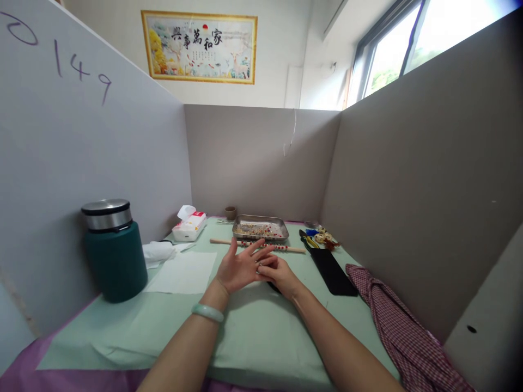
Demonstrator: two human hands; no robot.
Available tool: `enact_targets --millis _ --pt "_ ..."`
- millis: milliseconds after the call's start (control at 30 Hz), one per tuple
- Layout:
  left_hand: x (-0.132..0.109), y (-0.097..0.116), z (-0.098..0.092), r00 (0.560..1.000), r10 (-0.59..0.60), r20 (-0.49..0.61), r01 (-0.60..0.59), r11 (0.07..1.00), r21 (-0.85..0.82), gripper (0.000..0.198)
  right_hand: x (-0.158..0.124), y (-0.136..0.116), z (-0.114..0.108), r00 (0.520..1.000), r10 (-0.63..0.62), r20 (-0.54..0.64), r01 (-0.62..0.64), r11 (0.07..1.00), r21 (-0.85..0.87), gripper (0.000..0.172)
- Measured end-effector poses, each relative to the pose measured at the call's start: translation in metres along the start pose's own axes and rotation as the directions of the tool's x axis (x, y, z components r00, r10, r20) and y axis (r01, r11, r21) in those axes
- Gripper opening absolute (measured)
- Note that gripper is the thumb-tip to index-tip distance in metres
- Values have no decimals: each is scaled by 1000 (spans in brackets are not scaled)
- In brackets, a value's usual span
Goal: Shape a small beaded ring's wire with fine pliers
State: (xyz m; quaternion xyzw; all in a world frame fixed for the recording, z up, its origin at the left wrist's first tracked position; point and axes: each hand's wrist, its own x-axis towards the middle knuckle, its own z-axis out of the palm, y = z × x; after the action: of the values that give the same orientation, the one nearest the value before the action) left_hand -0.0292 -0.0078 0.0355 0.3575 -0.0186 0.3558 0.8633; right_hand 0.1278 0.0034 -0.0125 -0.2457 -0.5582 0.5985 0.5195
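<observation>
Left hand [241, 270] spread open, palm up, holding nothing; right hand [278, 272] pinching something too small to identify at its fingers, above the bench [261, 332]; a slip risks dropping it toward the beaded stick [261, 246].

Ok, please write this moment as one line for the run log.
left hand: open, palm up | right hand: fingers touching left fingers | stick with beads: on table behind hands | tray: behind stick
</observation>
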Motion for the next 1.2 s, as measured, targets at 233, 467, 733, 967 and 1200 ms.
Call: enact_targets --millis 233,467,733,967,1200 --pt "-2 2 -1 999 1 41 -2 1000 21 76 -2 -5 0 1000 -9 6 9 999 31 33" --pt "-5 6 1 999 18 35 -19 999 46 79 -2 -10 -7 996 -75 -45 74 997 -24 27" --pt "-5 6 2 999 26 24 -27 998 54 78 -3 -10 -3 998 -24 -64 22 999 -28 19" --pt "-3 4 -3 997 -25 70 21 999 50 77 -3 -2 3 998 46 40 -45 999 -30 27" --pt "-3 3 -3 997 -28 68 25 999 40 77 -4 -5 4 995 51 83 -50 999 -23 30"
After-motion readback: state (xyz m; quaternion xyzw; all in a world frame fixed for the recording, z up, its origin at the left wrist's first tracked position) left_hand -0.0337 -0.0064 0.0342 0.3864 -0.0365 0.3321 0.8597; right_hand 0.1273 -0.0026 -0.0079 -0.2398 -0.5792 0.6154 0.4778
